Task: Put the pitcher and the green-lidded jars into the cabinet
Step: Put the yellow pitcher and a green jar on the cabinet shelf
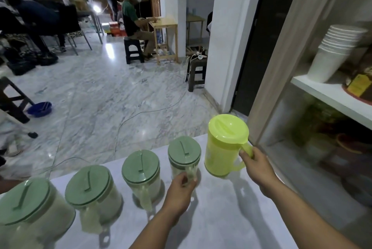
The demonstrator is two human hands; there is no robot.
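Right hand (256,165) closed round the handle of the lime-green pitcher (225,146), at the counter (221,218) edge beside the open cabinet (330,91); left hand (180,190) gripping the handle of the jar nearest the pitcher (184,157); both vessels look like light, rigid, smooth plastic, best carried by their handles.

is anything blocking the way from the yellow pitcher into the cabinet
Nothing visible blocks it. The pitcher, held at its handle by the right hand, is at the right end of the row, next to the cabinet. The cabinet's lower shelf has bare space at the front; blurred items sit further back.
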